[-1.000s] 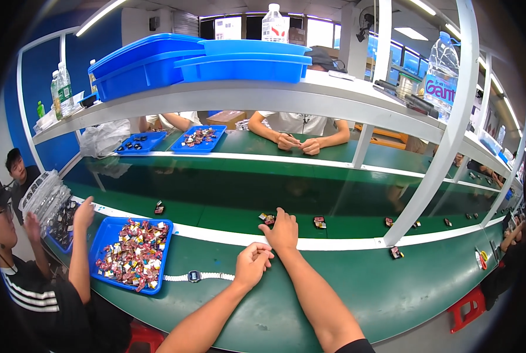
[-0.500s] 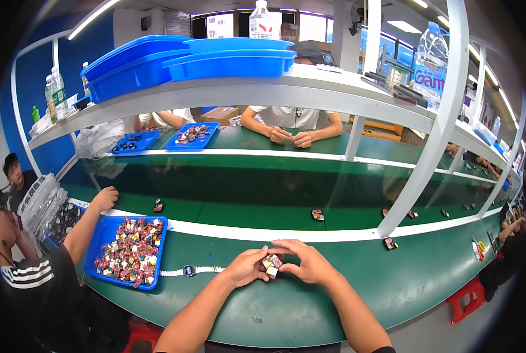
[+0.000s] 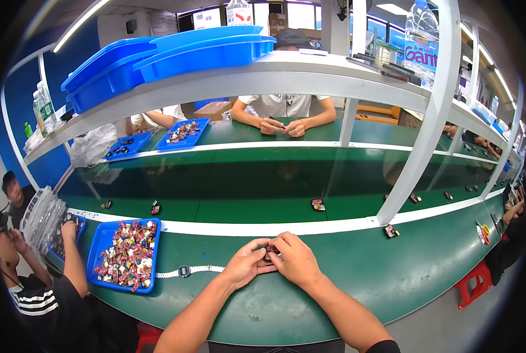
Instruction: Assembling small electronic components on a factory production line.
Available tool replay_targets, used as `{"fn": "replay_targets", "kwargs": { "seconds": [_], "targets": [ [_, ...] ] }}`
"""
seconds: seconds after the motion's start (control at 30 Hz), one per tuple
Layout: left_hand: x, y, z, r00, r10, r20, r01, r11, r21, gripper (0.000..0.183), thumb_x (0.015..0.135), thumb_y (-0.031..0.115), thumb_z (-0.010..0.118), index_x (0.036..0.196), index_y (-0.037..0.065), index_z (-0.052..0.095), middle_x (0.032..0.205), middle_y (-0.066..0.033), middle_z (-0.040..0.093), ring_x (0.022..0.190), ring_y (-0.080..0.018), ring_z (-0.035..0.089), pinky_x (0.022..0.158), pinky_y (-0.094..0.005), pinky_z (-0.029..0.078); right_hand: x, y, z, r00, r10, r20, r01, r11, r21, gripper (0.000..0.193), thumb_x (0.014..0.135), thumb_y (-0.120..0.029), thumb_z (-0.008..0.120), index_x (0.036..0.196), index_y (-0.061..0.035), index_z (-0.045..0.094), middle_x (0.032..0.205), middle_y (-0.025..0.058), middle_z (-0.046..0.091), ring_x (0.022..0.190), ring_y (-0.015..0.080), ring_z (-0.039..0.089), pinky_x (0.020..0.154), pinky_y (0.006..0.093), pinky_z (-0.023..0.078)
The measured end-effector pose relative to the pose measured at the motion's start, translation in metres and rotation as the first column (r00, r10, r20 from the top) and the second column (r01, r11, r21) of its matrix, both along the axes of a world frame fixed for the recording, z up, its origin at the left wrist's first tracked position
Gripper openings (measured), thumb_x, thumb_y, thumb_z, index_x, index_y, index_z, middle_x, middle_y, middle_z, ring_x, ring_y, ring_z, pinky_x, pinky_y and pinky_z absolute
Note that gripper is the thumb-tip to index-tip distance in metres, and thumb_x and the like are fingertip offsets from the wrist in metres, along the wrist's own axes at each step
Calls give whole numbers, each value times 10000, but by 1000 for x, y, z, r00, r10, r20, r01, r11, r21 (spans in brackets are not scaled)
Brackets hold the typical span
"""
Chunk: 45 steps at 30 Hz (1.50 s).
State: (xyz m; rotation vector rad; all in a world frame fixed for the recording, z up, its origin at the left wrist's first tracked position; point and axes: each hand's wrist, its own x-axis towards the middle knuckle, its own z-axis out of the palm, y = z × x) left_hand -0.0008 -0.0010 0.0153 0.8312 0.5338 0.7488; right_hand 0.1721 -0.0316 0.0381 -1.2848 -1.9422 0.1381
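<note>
Between my hands, above the green table (image 3: 345, 294), is a small dark part with reddish and pale bits (image 3: 270, 252); its exact kind I cannot tell. My left hand (image 3: 243, 266) is closed around it from the left side and below. My right hand (image 3: 298, 260) bends over it from the right, thumb and fingers pressed against it, hiding most of it. A wristwatch with a light band (image 3: 184, 271) lies to the left of my left forearm. Beside it sits a blue tray (image 3: 152, 281) heaped with small red, white and yellow parts (image 3: 127, 256).
A white rail (image 3: 245, 228) separates my table from a green strip carrying spaced-out small parts (image 3: 317, 205). A shelf post (image 3: 418, 141) rises at right; stacked blue trays (image 3: 204, 59) stand on the shelf. Scissors (image 3: 483, 234) lie far right. A co-worker's hand (image 3: 69, 228) is at left.
My right hand has closed in over the small part, whose pale side showed before and is now mostly covered. The left co-worker's hand has moved back from the green strip to the dark parts.
</note>
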Motion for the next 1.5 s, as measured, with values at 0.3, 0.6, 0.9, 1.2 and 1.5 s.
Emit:
{"fn": "replay_targets", "kwargs": {
  "seconds": [0.3,0.6,0.9,1.2,1.5],
  "targets": [
    [0,0,-2,995,77,63,-75,997,-21,267,1004,81,458,1264,23,474,1182,-144,587,1110,-264,612,1030,-470,485,9,5,-2,993,120,-11,-116,978,172,198,738,-51,726,929,-69,677,929,54,616,808,237,620,707,353,537],
    [-1,1,-3,988,131,81,-126,990,-62,269,975,71,515,1239,21,493,1124,-132,615,1057,-249,627,1002,-438,508,12,6,1,985,170,34,-173,978,121,247,715,-27,694,951,-90,657,846,46,595,804,245,575,723,370,495],
    [5,-2,-4,989,148,-7,-148,988,35,266,989,53,485,1251,13,481,1095,-97,609,1047,-210,622,980,-420,527,15,9,-1,982,165,93,-177,975,136,226,727,-74,746,936,-94,662,865,36,582,845,243,558,761,357,487],
    [4,-4,-2,988,121,-99,-109,987,122,293,995,50,461,1284,-3,464,1132,-126,594,1078,-217,615,992,-408,524,26,9,-1,966,258,11,-259,966,12,102,780,-109,740,863,-106,680,1086,46,546,1057,246,524,864,368,490],
    [0,0,-1,998,37,-54,-25,980,199,373,934,38,601,1278,27,457,1241,-127,562,1153,-238,584,1031,-467,487,23,5,3,960,231,-158,-258,950,-178,72,866,-148,663,897,-86,683,1263,61,547,1214,267,487,958,378,461]
  ]
}}
